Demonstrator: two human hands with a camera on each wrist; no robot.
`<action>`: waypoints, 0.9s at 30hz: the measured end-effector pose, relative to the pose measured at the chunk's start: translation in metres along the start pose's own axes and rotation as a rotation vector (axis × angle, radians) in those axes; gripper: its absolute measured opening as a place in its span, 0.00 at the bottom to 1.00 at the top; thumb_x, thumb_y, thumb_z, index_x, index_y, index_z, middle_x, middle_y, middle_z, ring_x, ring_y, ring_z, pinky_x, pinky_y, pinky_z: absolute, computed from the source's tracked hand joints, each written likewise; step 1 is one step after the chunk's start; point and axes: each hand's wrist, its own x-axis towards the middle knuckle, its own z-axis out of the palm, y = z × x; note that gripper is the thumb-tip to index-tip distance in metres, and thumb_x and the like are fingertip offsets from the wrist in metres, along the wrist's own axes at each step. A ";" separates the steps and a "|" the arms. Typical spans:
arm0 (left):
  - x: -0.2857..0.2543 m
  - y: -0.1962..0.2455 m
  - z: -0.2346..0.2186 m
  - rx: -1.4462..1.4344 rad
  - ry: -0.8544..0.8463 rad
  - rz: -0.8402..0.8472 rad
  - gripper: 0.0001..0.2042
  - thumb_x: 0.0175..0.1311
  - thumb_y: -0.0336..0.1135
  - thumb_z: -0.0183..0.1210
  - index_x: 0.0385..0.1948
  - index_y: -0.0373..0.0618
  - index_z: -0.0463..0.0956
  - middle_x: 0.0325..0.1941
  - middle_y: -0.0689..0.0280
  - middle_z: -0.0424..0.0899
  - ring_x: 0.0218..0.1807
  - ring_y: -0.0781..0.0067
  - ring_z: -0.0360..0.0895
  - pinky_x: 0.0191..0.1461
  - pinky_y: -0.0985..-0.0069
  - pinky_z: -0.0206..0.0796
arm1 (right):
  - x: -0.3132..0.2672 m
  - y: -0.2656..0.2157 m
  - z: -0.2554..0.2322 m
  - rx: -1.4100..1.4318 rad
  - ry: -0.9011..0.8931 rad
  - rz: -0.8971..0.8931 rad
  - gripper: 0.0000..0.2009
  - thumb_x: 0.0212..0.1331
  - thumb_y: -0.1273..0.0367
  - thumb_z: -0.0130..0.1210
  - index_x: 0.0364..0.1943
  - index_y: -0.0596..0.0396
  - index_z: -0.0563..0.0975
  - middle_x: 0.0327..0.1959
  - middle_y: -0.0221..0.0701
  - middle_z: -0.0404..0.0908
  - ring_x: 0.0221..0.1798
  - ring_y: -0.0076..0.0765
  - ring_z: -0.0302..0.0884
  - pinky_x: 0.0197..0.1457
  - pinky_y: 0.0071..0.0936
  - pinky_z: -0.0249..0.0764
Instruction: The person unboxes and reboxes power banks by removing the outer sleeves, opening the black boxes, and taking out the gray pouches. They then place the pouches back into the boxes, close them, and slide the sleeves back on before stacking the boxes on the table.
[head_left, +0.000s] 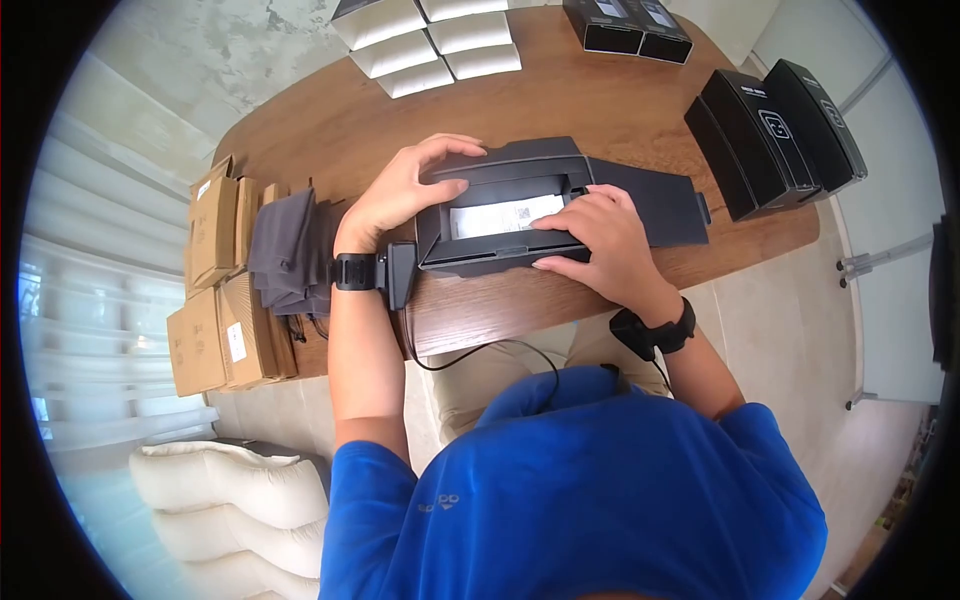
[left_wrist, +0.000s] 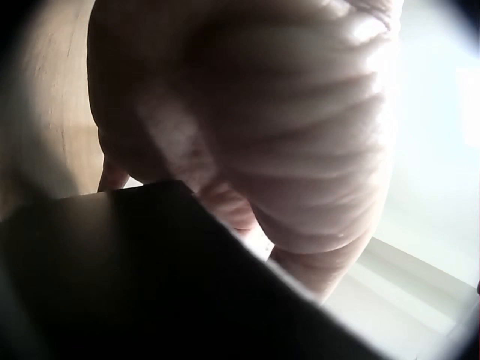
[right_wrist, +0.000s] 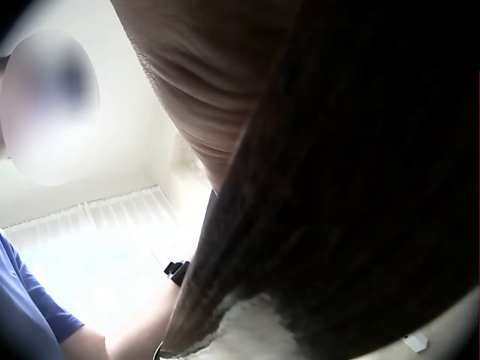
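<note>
An open black cardboard box [head_left: 470, 262] lies on the wooden table in front of me, its long flap [head_left: 650, 205] spread out to the right. Inside, a white printed sheet [head_left: 485, 218] with a small square code shows in the recess. My left hand [head_left: 405, 185] grips the far left corner, thumb over the inner edge and fingers along the back. At the right end my right hand [head_left: 603, 240] pinches the front wall, fingertips reaching over the sheet and thumb outside. Palm and box nearly fill the left wrist view; the right wrist view is mostly dark.
Brown cardboard boxes [head_left: 210, 235] and dark grey pouches [head_left: 282, 240] sit at the left. White-lined open boxes [head_left: 430, 45] stand at the back. Upright black boxes [head_left: 755, 150] are at the right, with more black boxes [head_left: 630, 38] behind. A cable [head_left: 480, 345] hangs near the front edge.
</note>
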 end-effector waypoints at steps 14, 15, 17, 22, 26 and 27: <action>-0.069 0.015 0.026 0.804 0.446 -0.087 0.25 0.64 0.26 0.46 0.65 0.46 0.62 0.74 0.58 0.55 0.75 0.56 0.48 0.74 0.52 0.36 | -0.004 0.004 0.007 -0.022 0.114 -0.069 0.17 0.48 0.59 0.64 0.41 0.46 0.79 0.34 0.26 0.78 0.43 0.32 0.74 0.60 0.38 0.64; -0.069 0.018 0.040 0.879 0.484 -0.091 0.26 0.66 0.31 0.48 0.67 0.45 0.57 0.75 0.57 0.52 0.76 0.56 0.45 0.75 0.51 0.34 | -0.005 0.004 0.007 -0.028 0.117 -0.071 0.17 0.48 0.59 0.64 0.42 0.46 0.79 0.34 0.26 0.78 0.43 0.32 0.74 0.60 0.38 0.64; -0.071 0.017 0.059 0.790 0.477 -0.095 0.35 0.66 0.44 0.52 0.70 0.39 0.46 0.76 0.53 0.46 0.77 0.56 0.41 0.75 0.50 0.29 | -0.005 0.003 0.006 -0.017 0.111 -0.053 0.18 0.45 0.59 0.66 0.41 0.47 0.80 0.34 0.25 0.79 0.43 0.32 0.74 0.61 0.39 0.64; -0.068 0.001 0.073 0.170 0.602 -0.125 0.31 0.66 0.41 0.54 0.67 0.35 0.56 0.71 0.47 0.57 0.72 0.57 0.56 0.72 0.69 0.47 | -0.002 0.003 0.006 0.000 0.098 -0.069 0.19 0.43 0.59 0.68 0.41 0.47 0.81 0.34 0.26 0.80 0.43 0.33 0.75 0.61 0.40 0.63; -0.069 -0.016 0.081 -0.101 0.740 -0.088 0.29 0.65 0.41 0.57 0.63 0.33 0.61 0.64 0.51 0.70 0.65 0.64 0.67 0.68 0.73 0.54 | -0.002 0.002 0.006 -0.012 0.108 -0.071 0.18 0.44 0.60 0.67 0.41 0.48 0.80 0.34 0.26 0.79 0.43 0.33 0.75 0.60 0.40 0.64; -0.069 -0.014 0.082 0.130 0.725 -0.123 0.30 0.63 0.40 0.60 0.63 0.32 0.61 0.64 0.50 0.69 0.65 0.64 0.67 0.67 0.73 0.56 | -0.002 0.002 0.006 -0.022 0.113 -0.068 0.17 0.46 0.60 0.66 0.41 0.47 0.79 0.34 0.26 0.78 0.43 0.33 0.74 0.59 0.40 0.64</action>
